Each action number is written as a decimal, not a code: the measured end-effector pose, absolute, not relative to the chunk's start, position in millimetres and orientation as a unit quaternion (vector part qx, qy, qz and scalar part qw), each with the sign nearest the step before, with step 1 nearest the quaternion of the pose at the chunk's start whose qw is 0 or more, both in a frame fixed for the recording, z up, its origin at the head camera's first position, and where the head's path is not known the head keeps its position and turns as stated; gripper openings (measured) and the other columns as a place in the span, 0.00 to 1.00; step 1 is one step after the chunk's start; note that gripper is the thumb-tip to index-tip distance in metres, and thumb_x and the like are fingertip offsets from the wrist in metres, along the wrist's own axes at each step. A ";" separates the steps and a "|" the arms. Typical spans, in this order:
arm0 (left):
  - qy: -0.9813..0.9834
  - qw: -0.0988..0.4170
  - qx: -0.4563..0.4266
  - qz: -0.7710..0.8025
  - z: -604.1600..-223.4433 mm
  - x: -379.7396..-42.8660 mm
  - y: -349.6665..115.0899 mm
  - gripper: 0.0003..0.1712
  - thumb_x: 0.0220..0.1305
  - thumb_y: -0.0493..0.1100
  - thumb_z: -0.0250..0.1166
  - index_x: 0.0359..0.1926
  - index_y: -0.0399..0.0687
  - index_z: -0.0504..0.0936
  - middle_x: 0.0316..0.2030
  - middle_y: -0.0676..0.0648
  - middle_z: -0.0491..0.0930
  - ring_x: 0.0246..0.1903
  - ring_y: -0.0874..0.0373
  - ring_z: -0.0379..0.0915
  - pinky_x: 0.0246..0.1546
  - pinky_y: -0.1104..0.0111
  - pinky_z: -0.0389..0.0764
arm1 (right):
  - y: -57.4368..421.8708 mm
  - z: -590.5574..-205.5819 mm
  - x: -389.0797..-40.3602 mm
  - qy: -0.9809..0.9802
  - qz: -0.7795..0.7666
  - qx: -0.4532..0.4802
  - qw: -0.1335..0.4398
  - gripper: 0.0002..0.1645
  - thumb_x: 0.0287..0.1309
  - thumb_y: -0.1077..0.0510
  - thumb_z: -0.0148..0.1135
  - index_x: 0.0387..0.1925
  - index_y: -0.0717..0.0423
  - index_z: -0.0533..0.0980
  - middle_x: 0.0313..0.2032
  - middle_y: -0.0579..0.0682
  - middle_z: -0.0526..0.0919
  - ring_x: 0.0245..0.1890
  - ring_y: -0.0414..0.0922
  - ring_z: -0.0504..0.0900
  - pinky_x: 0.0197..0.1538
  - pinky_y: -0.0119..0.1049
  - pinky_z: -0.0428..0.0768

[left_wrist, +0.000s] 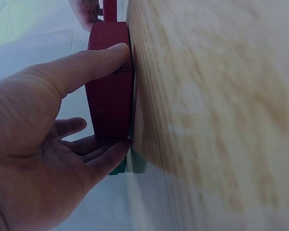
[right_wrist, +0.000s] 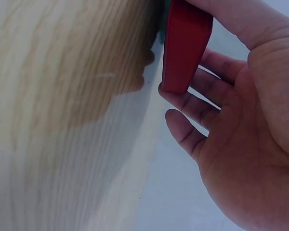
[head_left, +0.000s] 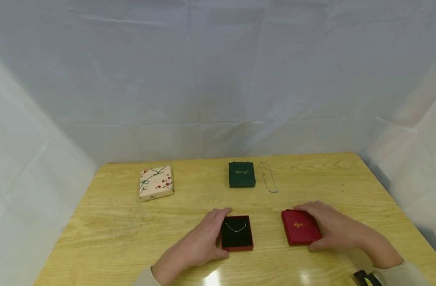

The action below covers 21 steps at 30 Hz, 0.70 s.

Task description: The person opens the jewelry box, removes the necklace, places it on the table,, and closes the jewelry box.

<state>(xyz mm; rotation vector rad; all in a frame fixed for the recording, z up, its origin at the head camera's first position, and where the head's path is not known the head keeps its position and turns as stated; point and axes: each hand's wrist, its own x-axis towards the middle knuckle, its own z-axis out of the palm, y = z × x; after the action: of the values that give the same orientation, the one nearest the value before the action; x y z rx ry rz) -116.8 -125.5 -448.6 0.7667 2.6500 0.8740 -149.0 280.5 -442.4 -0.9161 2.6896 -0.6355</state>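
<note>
A red jewelry box base [head_left: 238, 249] with a black insert [head_left: 236, 240] sits on the table, and a thin silver chain [head_left: 236, 230] lies across the insert. My left hand [head_left: 203, 241] grips the base from its left side. In the left wrist view, the thumb [left_wrist: 103, 61] is on the near wall of the base and fingers are at its far wall. To the right, my right hand [head_left: 334, 227] holds a red lid [head_left: 301, 228] with gold lettering, thumb and fingers at opposite edges. Whether the lid touches the table, I cannot tell.
Behind stands a green box [head_left: 242, 174] with gold lettering, with another silver chain [head_left: 269, 178] lying to its right. A cream box with floral print [head_left: 156, 182] is at the back left. A dark object [head_left: 367, 278] lies by the right sleeve. White sheeting [head_left: 218, 79] surrounds the wooden table [head_left: 114, 230].
</note>
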 end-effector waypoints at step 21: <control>0.912 0.127 0.254 0.297 -448.7 -116.6 -125.5 0.62 0.52 0.45 0.86 0.80 0.38 0.58 0.69 0.42 0.70 0.68 0.50 0.66 0.71 0.52 0.70 | 288.3 -449.6 -148.8 0.917 -0.211 -0.322 0.105 0.58 0.45 0.40 0.87 0.73 0.52 0.69 0.64 0.46 0.75 0.59 0.47 0.73 0.55 0.53 0.76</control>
<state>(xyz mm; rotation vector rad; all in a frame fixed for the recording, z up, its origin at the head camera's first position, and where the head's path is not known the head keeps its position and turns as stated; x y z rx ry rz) -116.6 -125.5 -448.7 0.7393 2.6531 0.8651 -148.8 288.3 -449.6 -0.9492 2.7017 -0.6224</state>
